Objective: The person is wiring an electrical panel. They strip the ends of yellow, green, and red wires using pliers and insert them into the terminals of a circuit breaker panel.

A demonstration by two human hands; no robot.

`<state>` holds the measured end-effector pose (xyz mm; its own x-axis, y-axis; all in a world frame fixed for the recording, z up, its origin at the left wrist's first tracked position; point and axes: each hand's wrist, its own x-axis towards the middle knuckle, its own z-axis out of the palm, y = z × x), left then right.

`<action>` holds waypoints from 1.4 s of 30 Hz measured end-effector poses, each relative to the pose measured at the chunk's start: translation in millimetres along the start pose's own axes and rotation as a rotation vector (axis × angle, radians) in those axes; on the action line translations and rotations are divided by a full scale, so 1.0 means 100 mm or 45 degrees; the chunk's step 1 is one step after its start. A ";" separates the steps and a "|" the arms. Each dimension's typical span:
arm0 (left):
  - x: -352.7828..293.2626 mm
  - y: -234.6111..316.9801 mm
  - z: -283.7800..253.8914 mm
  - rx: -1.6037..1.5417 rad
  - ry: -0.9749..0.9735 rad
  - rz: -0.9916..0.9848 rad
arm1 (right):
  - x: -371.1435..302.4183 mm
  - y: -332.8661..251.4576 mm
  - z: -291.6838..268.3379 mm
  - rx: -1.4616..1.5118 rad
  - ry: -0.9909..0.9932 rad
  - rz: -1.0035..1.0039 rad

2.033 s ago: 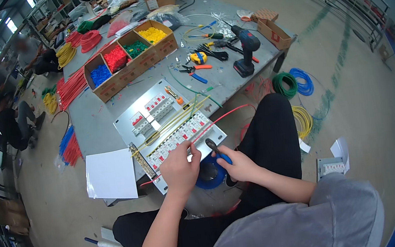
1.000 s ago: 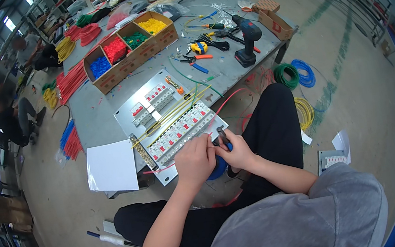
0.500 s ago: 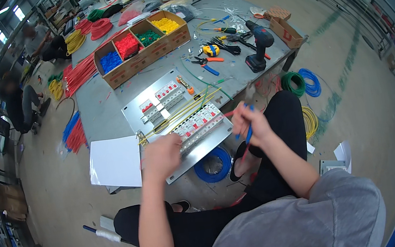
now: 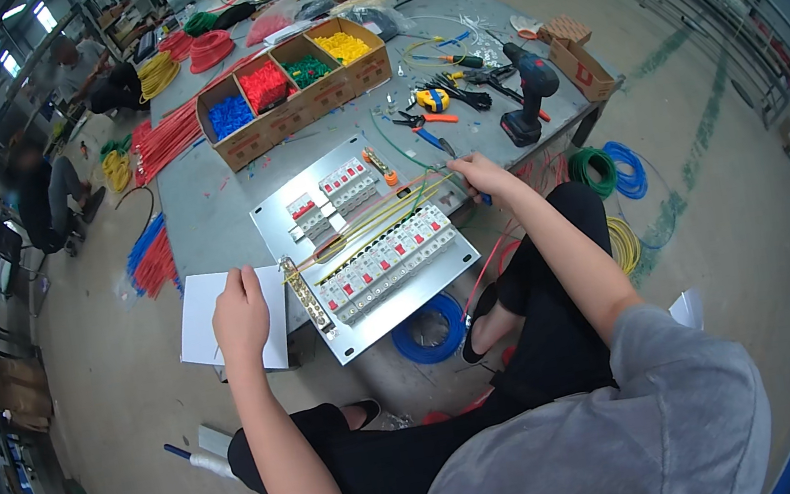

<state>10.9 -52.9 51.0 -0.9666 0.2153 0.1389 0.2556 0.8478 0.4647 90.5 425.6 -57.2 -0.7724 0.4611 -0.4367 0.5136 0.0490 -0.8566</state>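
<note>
My left hand (image 4: 241,317) is closed above a white sheet of paper (image 4: 199,325), left of a metal mounting plate (image 4: 353,346). Whatever its fingers hold, if anything, cannot be made out. At the plate's right, my right hand (image 4: 486,177) is wrapped round blue-handled pliers (image 4: 486,199), mostly hidden by the fingers. A long row of circuit breakers (image 4: 383,267) with red levers fills the near part of the plate; shorter breaker groups (image 4: 346,183) sit behind. A brass terminal bar (image 4: 306,295) lies along the left end. Yellow wires (image 4: 381,221) stretch across the middle.
A divided cardboard box (image 4: 294,104) holds blue, red, green and yellow small parts. Behind the plate are a cordless drill (image 4: 530,92), orange-and-blue pliers (image 4: 425,124) and a yellow tape measure (image 4: 433,100). A blue wire coil (image 4: 429,331) lies below the table edge. Two people sit far left.
My left hand has moved from the breaker row leftward over the paper. My right hand has risen away from my knee to the plate's right edge, still with the pliers.
</note>
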 end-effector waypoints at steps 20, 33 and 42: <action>0.08 -0.04 0.49 -0.142 -0.008 0.263 | -1.18 0.92 -0.58 -1.854 -0.137 -0.391; -0.48 -0.30 0.45 0.178 0.194 0.061 | -1.34 1.59 -3.23 -0.257 1.001 -0.256; -0.93 -0.76 0.64 0.429 0.049 0.005 | -1.82 4.09 -2.50 -0.592 0.784 -0.374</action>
<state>80.4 -106.4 -52.8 -0.9626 0.2058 0.1761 0.2329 0.9608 0.1502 534.3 583.5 -259.5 -0.6257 0.7689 0.1317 0.5292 0.5424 -0.6525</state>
